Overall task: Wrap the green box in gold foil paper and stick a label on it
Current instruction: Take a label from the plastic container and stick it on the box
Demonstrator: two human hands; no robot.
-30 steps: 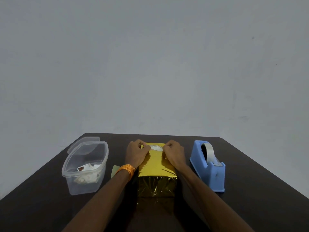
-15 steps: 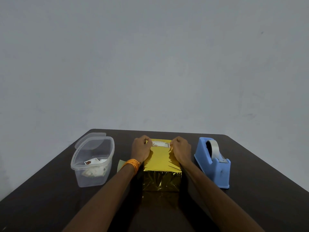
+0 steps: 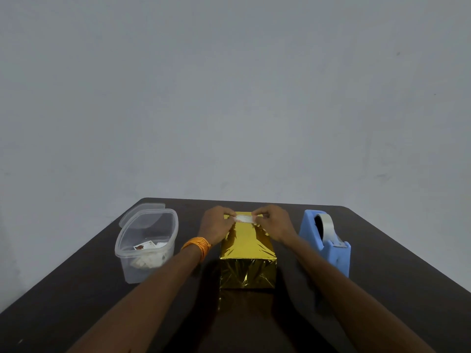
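The box (image 3: 247, 253), fully covered in gold foil, stands in the middle of the dark table. A small white label (image 3: 244, 219) lies at the far end of its top face. My left hand (image 3: 215, 226) pinches the label's left end and my right hand (image 3: 276, 222) pinches its right end, both hands resting on the box top. An orange band circles my left wrist. No green surface of the box shows.
A clear plastic tub (image 3: 147, 244) with its lid tipped back stands to the left, holding small printed papers. A blue tape dispenser (image 3: 326, 240) stands to the right. The dark table (image 3: 382, 301) ends at a grey wall.
The view has shifted slightly. Both hands stay at the far end of the box top, their fingertips now raised a little on the label's ends.
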